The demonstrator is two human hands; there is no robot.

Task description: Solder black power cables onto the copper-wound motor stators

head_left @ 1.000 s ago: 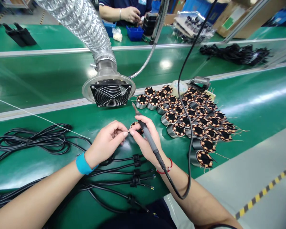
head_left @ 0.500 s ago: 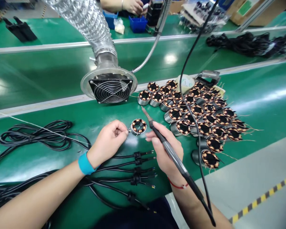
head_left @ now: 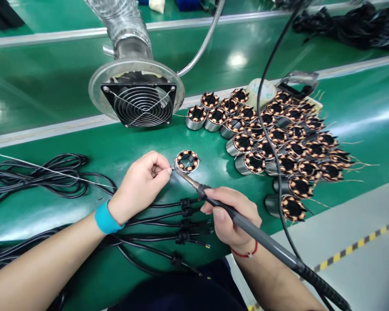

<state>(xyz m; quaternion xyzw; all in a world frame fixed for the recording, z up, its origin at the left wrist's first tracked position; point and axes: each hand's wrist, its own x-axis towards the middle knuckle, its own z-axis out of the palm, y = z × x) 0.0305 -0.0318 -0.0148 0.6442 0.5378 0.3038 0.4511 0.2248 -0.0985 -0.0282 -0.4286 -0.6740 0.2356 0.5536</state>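
Note:
My left hand (head_left: 145, 175) is closed in a pinch at the left side of a single motor stator (head_left: 187, 161), a ring with copper windings and a dark core. Between the fingertips is a thin wire, mostly hidden. A soldering iron (head_left: 243, 221) lies in the grip of my right hand (head_left: 235, 214), its bent metal tip reaching the stator's left edge by the left fingertips. Whether tip and wire touch I cannot tell. Below the hands are several black cables (head_left: 162, 220) with bare wire ends and black clips. A pale thin strand (head_left: 52, 167) runs from the left toward my left wrist.
A fume extractor fan (head_left: 142, 105) hangs behind the stator on a silvery duct (head_left: 119, 15). At the right stand several rows of stators (head_left: 278, 136), crossed by the iron's black cord (head_left: 274, 151). Coiled black cable (head_left: 52, 177) lies at left on the green bench (head_left: 142, 140).
The soldering iron's tip has come down and left, from above the stator to its left edge near my left fingers. My left hand keeps its pinch. The view has tilted downward.

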